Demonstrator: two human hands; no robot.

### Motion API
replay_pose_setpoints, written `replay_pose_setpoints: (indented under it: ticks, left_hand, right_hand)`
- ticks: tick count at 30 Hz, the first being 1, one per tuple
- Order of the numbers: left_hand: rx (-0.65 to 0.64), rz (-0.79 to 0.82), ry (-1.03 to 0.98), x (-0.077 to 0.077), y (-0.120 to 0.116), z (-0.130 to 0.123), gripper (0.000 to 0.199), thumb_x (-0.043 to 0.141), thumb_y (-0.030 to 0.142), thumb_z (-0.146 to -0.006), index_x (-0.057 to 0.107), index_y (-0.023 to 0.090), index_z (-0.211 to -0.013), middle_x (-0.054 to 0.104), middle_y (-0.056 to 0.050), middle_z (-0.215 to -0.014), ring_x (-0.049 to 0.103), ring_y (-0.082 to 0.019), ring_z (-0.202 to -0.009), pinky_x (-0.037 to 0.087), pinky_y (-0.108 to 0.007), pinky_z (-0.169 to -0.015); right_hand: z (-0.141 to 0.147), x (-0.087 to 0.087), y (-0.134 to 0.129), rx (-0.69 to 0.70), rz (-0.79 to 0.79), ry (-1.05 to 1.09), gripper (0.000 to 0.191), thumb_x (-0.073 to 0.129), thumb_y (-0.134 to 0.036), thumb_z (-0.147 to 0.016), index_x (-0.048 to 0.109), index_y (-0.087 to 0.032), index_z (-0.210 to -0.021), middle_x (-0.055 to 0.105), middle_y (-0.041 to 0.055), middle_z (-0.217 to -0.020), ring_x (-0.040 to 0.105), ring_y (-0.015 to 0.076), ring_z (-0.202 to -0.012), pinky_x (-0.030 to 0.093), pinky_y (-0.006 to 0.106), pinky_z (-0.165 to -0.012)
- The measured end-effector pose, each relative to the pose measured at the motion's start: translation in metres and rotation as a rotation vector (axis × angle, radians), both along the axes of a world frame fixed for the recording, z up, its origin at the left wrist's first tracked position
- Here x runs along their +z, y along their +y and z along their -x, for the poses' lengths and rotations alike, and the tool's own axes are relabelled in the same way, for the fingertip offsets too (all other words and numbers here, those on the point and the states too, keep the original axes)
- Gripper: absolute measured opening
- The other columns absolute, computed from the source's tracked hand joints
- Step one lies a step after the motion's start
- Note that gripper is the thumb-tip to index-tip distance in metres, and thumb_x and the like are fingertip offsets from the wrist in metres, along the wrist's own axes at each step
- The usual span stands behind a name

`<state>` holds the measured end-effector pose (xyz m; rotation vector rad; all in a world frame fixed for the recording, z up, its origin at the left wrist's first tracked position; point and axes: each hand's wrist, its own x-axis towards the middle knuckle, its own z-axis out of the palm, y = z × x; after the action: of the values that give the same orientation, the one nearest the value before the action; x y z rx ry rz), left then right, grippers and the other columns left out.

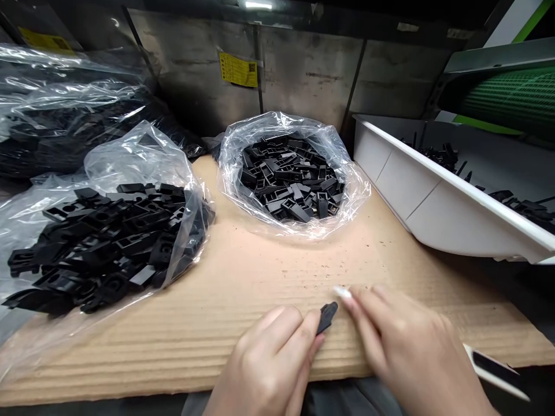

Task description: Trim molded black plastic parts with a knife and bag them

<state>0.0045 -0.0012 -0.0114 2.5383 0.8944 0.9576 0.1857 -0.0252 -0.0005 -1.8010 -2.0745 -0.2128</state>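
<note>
My left hand (273,352) is closed around a small black plastic part (327,316), whose end pokes out past the thumb and forefinger. Just to its right, my right hand (403,335) pinches a slim tool with a white tip (342,292); the tip is apart from the black part. A white and black strip (496,370) shows beyond the right wrist, perhaps the tool's other end; the hand hides whether they join. Both hands are above the near edge of the corrugated cardboard (243,277).
An open clear bag (358,188) full of black plastic parts stands at the back middle. Another open bag (139,164) spills similar parts at left, with more bagged parts (65,115) behind. A white bin (407,190) with black pieces overhangs the right. Metal panels (303,75) form the back.
</note>
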Motion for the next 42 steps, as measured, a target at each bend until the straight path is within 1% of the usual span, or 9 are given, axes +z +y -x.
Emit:
replay_pose_setpoints:
  ticks: [2, 5, 8, 12, 20, 27, 32, 38, 42]
  left_hand:
    - [-0.004, 0.035, -0.010, 0.001, 0.000, -0.001, 0.020, 0.042, 0.005, -0.083, 0.057, 0.012, -0.094, 0.054, -0.003, -0.065, 0.051, -0.015, -0.058, 0.043, -0.025, -0.052]
    - [-0.002, 0.052, -0.036, 0.002, 0.001, -0.002, 0.018, 0.042, 0.005, -0.082, 0.058, 0.013, -0.088, 0.053, -0.002, -0.063, 0.051, -0.015, -0.055, 0.043, -0.025, -0.050]
    - [0.010, 0.037, -0.025, 0.002, 0.001, -0.002, 0.019, 0.042, 0.007, -0.082, 0.058, 0.013, -0.089, 0.054, -0.003, -0.063, 0.051, -0.016, -0.056, 0.044, -0.026, -0.051]
    - [0.009, 0.034, -0.015, 0.001, -0.001, -0.002, 0.019, 0.043, 0.007, -0.082, 0.058, 0.013, -0.092, 0.055, -0.004, -0.065, 0.051, -0.016, -0.058, 0.045, -0.027, -0.053]
    - [-0.012, 0.030, -0.010, 0.000, -0.002, 0.000, 0.021, 0.044, 0.006, -0.082, 0.056, 0.011, -0.099, 0.056, -0.005, -0.066, 0.051, -0.018, -0.059, 0.045, -0.029, -0.055]
    - [0.004, 0.062, -0.020, -0.001, 0.000, -0.001, 0.018, 0.044, 0.004, -0.081, 0.058, 0.014, -0.082, 0.054, -0.004, -0.063, 0.050, -0.017, -0.058, 0.043, -0.028, -0.053]
    - [0.015, 0.068, -0.031, 0.002, 0.000, -0.003, 0.018, 0.045, 0.006, -0.081, 0.058, 0.013, -0.089, 0.057, -0.003, -0.065, 0.053, -0.017, -0.059, 0.044, -0.027, -0.053]
    - [-0.020, 0.048, 0.026, 0.007, 0.001, -0.006, 0.020, 0.042, 0.008, -0.080, 0.059, 0.013, -0.089, 0.060, -0.004, -0.067, 0.056, -0.019, -0.060, 0.047, -0.029, -0.052]
    - [-0.018, 0.032, 0.026, 0.006, 0.000, -0.008, 0.020, 0.041, 0.008, -0.081, 0.059, 0.013, -0.087, 0.059, -0.004, -0.065, 0.055, -0.018, -0.058, 0.046, -0.029, -0.049]
  right_hand:
    - [-0.007, 0.002, 0.006, -0.046, -0.041, 0.000, 0.023, 0.039, -0.032, -0.085, 0.056, -0.026, -0.071, 0.058, -0.0031, -0.059, 0.058, 0.0149, -0.051, 0.036, 0.025, -0.044]
    - [-0.017, 0.007, 0.006, 0.023, -0.047, 0.080, 0.015, 0.041, -0.031, -0.085, 0.055, -0.026, -0.086, 0.064, -0.0021, -0.073, 0.062, 0.0135, -0.063, 0.045, 0.022, -0.050]
    - [-0.021, 0.010, -0.004, 0.109, 0.050, 0.111, 0.015, 0.040, -0.029, -0.086, 0.053, -0.025, -0.093, 0.063, 0.0003, -0.078, 0.063, 0.0131, -0.071, 0.050, 0.018, -0.053]
    - [-0.022, 0.007, -0.018, 0.235, 0.198, 0.160, 0.019, 0.034, -0.023, -0.088, 0.053, -0.025, -0.088, 0.058, -0.0007, -0.070, 0.062, 0.0107, -0.061, 0.052, 0.017, -0.055]
    - [-0.002, 0.001, -0.016, 0.279, 0.050, 0.057, 0.036, 0.035, -0.031, -0.088, 0.049, -0.015, -0.118, 0.067, 0.0054, -0.085, 0.066, 0.0163, -0.074, 0.054, 0.021, -0.062]
    - [0.005, 0.000, -0.018, 0.260, 0.126, 0.088, 0.035, 0.036, -0.030, -0.088, 0.051, -0.016, -0.117, 0.067, 0.0024, -0.083, 0.065, 0.0147, -0.070, 0.055, 0.023, -0.060]
    - [-0.008, 0.004, -0.018, 0.189, 0.064, 0.038, 0.035, 0.033, -0.029, -0.088, 0.050, -0.016, -0.116, 0.068, 0.0049, -0.088, 0.066, 0.0160, -0.074, 0.055, 0.021, -0.054]
    - [-0.014, 0.006, -0.017, 0.165, 0.279, 0.261, 0.025, 0.034, -0.025, -0.088, 0.056, -0.025, -0.077, 0.063, -0.0019, -0.068, 0.062, 0.0127, -0.061, 0.050, 0.022, -0.056]
    - [-0.013, 0.006, -0.017, 0.183, 0.360, 0.270, 0.027, 0.031, -0.026, -0.088, 0.054, -0.026, -0.075, 0.059, -0.0029, -0.065, 0.058, 0.0130, -0.056, 0.046, 0.025, -0.054]
